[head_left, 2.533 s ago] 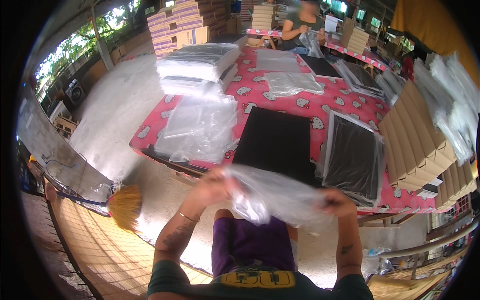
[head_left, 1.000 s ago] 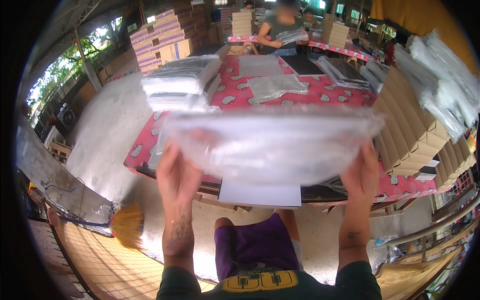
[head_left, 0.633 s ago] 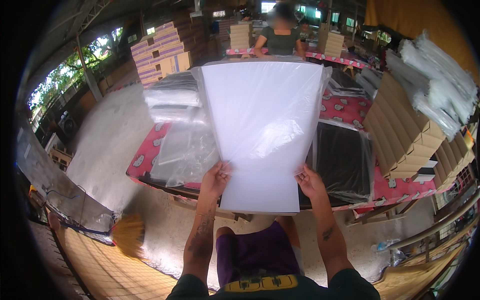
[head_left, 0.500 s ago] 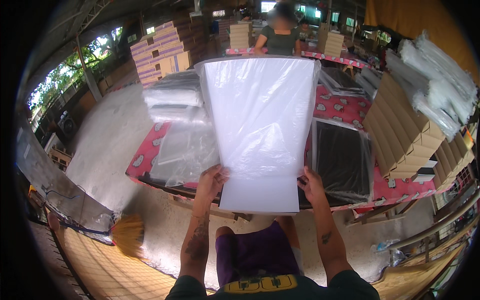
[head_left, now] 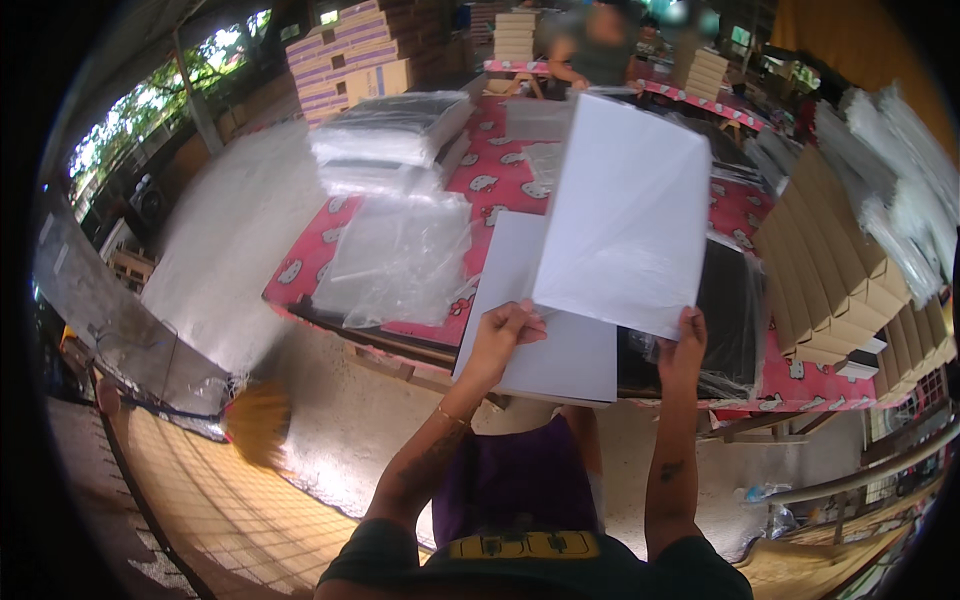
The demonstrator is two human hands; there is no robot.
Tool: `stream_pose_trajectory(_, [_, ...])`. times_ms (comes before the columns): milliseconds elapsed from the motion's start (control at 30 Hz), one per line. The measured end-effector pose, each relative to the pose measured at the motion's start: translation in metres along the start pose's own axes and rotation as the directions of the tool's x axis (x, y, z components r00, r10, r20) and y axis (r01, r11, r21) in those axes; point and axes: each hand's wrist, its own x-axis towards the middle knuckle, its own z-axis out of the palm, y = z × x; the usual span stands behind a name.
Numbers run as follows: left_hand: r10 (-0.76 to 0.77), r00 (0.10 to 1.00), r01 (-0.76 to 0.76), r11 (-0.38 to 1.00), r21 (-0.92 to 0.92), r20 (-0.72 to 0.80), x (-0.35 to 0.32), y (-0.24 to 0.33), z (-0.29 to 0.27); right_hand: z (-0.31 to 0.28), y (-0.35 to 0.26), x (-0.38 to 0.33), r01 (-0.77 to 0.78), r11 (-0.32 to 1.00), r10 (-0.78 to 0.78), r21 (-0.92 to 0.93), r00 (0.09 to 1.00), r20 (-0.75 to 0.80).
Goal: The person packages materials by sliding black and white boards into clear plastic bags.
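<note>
A large white sheet in a clear plastic sleeve (head_left: 625,210) is tilted up over the table. My left hand (head_left: 512,325) pinches its lower left corner, and my right hand (head_left: 683,345) grips the lower right corner. Beneath it lies a stack of white sheets (head_left: 560,365) at the table's near edge, partly covered by the raised one. To the right, partly behind my right hand, are dark flat pieces in clear plastic (head_left: 735,310). Clear plastic bags (head_left: 400,260) lie flat to the left of my left hand.
The table has a pink patterned cover (head_left: 490,165). Plastic-wrapped bundles (head_left: 390,140) are piled at its far left. Folded cardboard (head_left: 825,260) and plastic rolls (head_left: 895,180) stand at the right. Cartons (head_left: 350,60), a co-worker (head_left: 595,50) and a broom (head_left: 258,425) are around.
The sleeved sheet has swung to the right and tilted, and both hands have moved right with it. More of the white stack and the table's left half now shows.
</note>
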Motion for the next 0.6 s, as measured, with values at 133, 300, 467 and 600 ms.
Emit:
stream_pose_trajectory(133, [0.091,0.989,-0.112,0.976,0.188,0.117,-0.003,-0.008,-0.024,-0.053,-0.028,0.005,0.019,0.999,-0.022,-0.045,0.997,-0.071])
stream_pose_trajectory(300, [0.715,0.699,-0.215,0.193,0.957,0.013,0.005,0.023,-0.116,-0.132,-0.063,0.018,-0.003,0.971,-0.044,-0.239,0.981,-0.190])
stream_pose_trajectory(467, [0.592,0.791,0.007,-0.264,0.965,0.156,0.009,0.023,-0.174,-0.205,-0.082,0.020,-0.059,0.939,-0.038,-0.338,0.961,-0.273])
stream_pose_trajectory(600, [0.585,0.777,0.002,0.364,0.931,-0.230,0.000,0.039,-0.154,-0.167,-0.088,-0.005,-0.038,0.878,-0.201,-0.478,0.876,-0.439])
